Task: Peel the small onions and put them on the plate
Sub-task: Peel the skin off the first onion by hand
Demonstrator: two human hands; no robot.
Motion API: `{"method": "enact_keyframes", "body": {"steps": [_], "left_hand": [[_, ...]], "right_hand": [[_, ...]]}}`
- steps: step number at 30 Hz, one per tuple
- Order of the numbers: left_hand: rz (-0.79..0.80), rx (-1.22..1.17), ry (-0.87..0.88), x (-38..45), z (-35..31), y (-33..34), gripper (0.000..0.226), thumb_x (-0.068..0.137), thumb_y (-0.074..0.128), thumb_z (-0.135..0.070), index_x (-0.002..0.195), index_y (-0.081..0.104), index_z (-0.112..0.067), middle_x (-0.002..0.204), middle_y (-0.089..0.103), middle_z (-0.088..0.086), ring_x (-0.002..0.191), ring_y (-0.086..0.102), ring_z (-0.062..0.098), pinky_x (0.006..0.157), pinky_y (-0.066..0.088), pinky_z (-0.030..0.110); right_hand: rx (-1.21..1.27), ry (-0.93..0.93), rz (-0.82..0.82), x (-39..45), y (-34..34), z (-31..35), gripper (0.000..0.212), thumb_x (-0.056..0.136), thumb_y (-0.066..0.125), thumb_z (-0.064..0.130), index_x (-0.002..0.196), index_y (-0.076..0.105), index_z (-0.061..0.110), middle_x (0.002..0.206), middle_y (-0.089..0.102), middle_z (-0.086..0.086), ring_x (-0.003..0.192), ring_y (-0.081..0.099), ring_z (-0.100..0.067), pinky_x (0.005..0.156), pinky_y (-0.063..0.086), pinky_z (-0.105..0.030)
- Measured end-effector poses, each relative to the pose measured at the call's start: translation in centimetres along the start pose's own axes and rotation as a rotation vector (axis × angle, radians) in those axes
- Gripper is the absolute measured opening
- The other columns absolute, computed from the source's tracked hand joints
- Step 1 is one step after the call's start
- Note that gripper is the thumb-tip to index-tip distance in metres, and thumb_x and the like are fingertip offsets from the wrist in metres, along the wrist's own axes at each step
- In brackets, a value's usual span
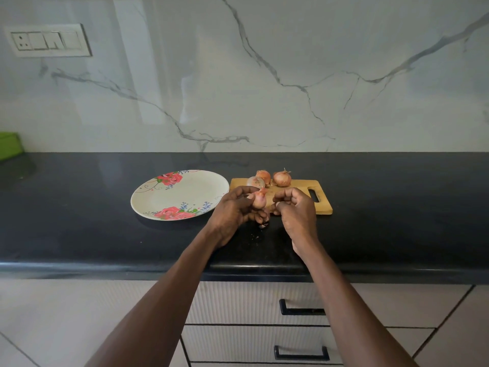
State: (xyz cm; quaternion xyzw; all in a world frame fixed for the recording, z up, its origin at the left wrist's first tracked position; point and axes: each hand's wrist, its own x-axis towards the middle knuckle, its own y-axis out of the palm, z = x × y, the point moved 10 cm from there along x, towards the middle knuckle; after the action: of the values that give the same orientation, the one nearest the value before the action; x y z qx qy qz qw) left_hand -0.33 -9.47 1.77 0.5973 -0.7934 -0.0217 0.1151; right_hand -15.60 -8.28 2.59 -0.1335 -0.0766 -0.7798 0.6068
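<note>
From the head camera, the left hand (234,207) is curled round a small onion (258,202), held just above the near edge of the cutting board (299,193). This onion is partly stripped — its lower body shows pale pink and smooth, while a flap of reddish-orange skin (262,192) sticks up at its top beside the thumb. The right hand (295,207) hangs just to the right of it, fingers curled in towards the palm; whether it pinches a bit of skin cannot be told.

On the far side of the cutting board lie three more onions. Two of them (263,176) (282,178) wear their full brown-orange papery skins, with dry tufts at the top; the third (255,181), nearest the left hand, looks paler and glossy.

The flowered plate (180,194) sits just left of the cutting board on the black worktop (79,207), with nothing on it. Dark scraps of peel (264,223) lie on the worktop just in front of the cutting board, under the hands.
</note>
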Motion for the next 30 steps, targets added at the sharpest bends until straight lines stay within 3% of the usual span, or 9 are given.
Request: {"method": "enact_keyframes", "body": {"steps": [4, 7, 13, 18, 23, 27, 30], "left_hand": [[0.015, -0.021, -0.001, 0.2, 0.1, 0.1, 0.022, 0.106, 0.044, -0.009, 0.125, 0.049, 0.002, 0.095, 0.065, 0.032, 0.078, 0.066, 0.035, 0.067, 0.056, 0.035], [0.034, -0.017, 0.011, 0.1, -0.1, 0.4, 0.023, 0.105, 0.047, -0.009, 0.125, 0.048, 0.002, 0.093, 0.068, 0.027, 0.078, 0.067, 0.032, 0.067, 0.057, 0.034], [0.045, -0.053, 0.007, -0.2, -0.3, 0.7, 0.020, 0.103, 0.050, -0.009, 0.122, 0.049, 0.000, 0.094, 0.066, 0.028, 0.078, 0.067, 0.030, 0.065, 0.057, 0.032], [0.025, -0.070, 0.023, -0.3, -0.6, 0.7, 0.027, 0.098, 0.059, -0.006, 0.122, 0.052, 0.003, 0.088, 0.069, 0.021, 0.076, 0.068, 0.028, 0.066, 0.058, 0.030], [-0.002, -0.075, -0.010, -0.4, -0.3, 0.3, 0.027, 0.101, 0.058, -0.012, 0.124, 0.050, -0.001, 0.091, 0.069, 0.026, 0.073, 0.070, 0.029, 0.059, 0.057, 0.031], [-0.001, -0.054, -0.017, -0.5, -0.2, 0.2, 0.020, 0.103, 0.054, -0.014, 0.119, 0.054, -0.001, 0.095, 0.067, 0.033, 0.078, 0.069, 0.033, 0.064, 0.057, 0.032], [0.008, -0.052, -0.022, -0.5, -0.2, 0.2, 0.017, 0.104, 0.051, -0.013, 0.116, 0.055, -0.002, 0.096, 0.067, 0.033, 0.081, 0.068, 0.034, 0.066, 0.058, 0.032]], "right_hand": [[0.061, 0.010, 0.016, -0.2, 0.0, 0.3, 0.005, 0.092, 0.069, 0.014, 0.092, 0.073, 0.016, 0.088, 0.073, 0.004, 0.085, 0.067, -0.007, 0.070, 0.051, -0.017], [0.061, -0.015, 0.116, -0.4, 1.0, 0.5, 0.019, 0.090, 0.074, 0.032, 0.103, 0.075, 0.019, 0.093, 0.075, 0.005, 0.090, 0.068, -0.007, 0.075, 0.054, -0.021], [0.010, -0.112, 0.035, -0.3, 0.3, 1.2, 0.004, 0.088, 0.074, 0.011, 0.089, 0.077, 0.013, 0.085, 0.076, 0.001, 0.085, 0.072, -0.016, 0.081, 0.060, -0.036], [0.004, -0.108, 0.047, -0.1, 0.5, 0.8, 0.008, 0.091, 0.071, 0.010, 0.085, 0.077, 0.013, 0.082, 0.076, -0.002, 0.083, 0.072, -0.021, 0.082, 0.061, -0.044], [0.002, -0.105, 0.033, -0.2, 0.2, 0.8, 0.011, 0.092, 0.070, 0.008, 0.087, 0.076, 0.016, 0.085, 0.075, 0.001, 0.081, 0.069, -0.012, 0.078, 0.060, -0.036], [0.009, -0.092, 0.029, -0.3, 0.1, 0.8, 0.025, 0.090, 0.070, 0.005, 0.101, 0.076, 0.027, 0.100, 0.075, 0.009, 0.099, 0.068, -0.005, 0.086, 0.056, -0.026], [0.024, -0.089, 0.036, -0.5, 0.1, 1.0, 0.019, 0.089, 0.074, 0.013, 0.106, 0.078, 0.021, 0.098, 0.076, 0.012, 0.096, 0.069, -0.003, 0.073, 0.050, -0.020]]}}
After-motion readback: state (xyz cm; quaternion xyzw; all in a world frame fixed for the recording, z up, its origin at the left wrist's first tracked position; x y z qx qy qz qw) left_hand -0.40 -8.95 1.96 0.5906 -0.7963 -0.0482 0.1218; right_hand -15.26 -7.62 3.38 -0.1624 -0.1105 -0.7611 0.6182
